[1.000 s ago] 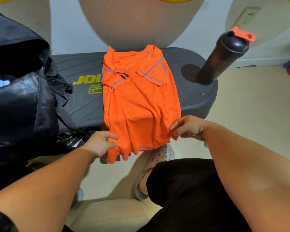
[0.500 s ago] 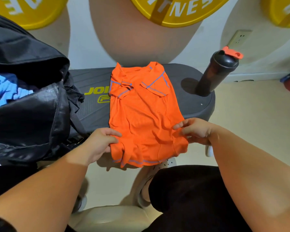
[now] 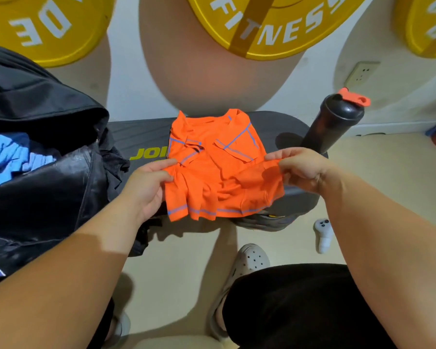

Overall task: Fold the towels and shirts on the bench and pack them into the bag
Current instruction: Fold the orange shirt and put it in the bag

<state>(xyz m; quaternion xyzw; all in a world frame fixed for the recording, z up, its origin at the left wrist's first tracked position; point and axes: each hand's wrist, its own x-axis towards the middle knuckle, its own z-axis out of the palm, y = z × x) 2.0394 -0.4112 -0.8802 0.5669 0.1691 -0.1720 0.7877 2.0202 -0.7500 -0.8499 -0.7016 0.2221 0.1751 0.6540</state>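
Where the frame started at far left, we saw the black bag [image 3: 48, 187] slumped w/ its mouth open toward upper left, blue fabric [image 3: 8, 157] bunched inside. The bag hid the left end of the bench [image 3: 141, 132]. Above it, in the top-left corner, a yellow weight plate [image 3: 43, 23] showed against the wall.

At ctr-left, the left hand [image 3: 146, 182] pinched the orange shirt [image 3: 212, 152] at its left edge, thumb on top, fingers curled under the cloth. The shirt sat mid-frame on the bench. Its collar end lay flat at the far side, both sleeves tucked in over the chest, blue piping showing. Its near half was held up off the bench btwn the two hands, sagging in the middle, w/ the blue-striped hem drooping toward the bottom of the frame. A 2nd yellow plate [image 3: 275, 26], lettered, filled top ctr.

At ctr-right the right hand [image 3: 302, 167] gripped the shirt's right edge, thumb and forefinger pinched on the cloth, other fingers curled. Just behind that hand a black shaker bottle [image 3: 330, 127] w/ an orange flip cap [image 3: 355, 99] stood on the bench's right end, apart from the shirt. In the upper right we noted a wall socket [image 3: 363, 71]. Lower right had a white controller [image 3: 324, 235] on the floor beside the bench, w/ a grey clog [image 3: 249, 260] and black shorts [image 3: 300, 306] at the bottom.
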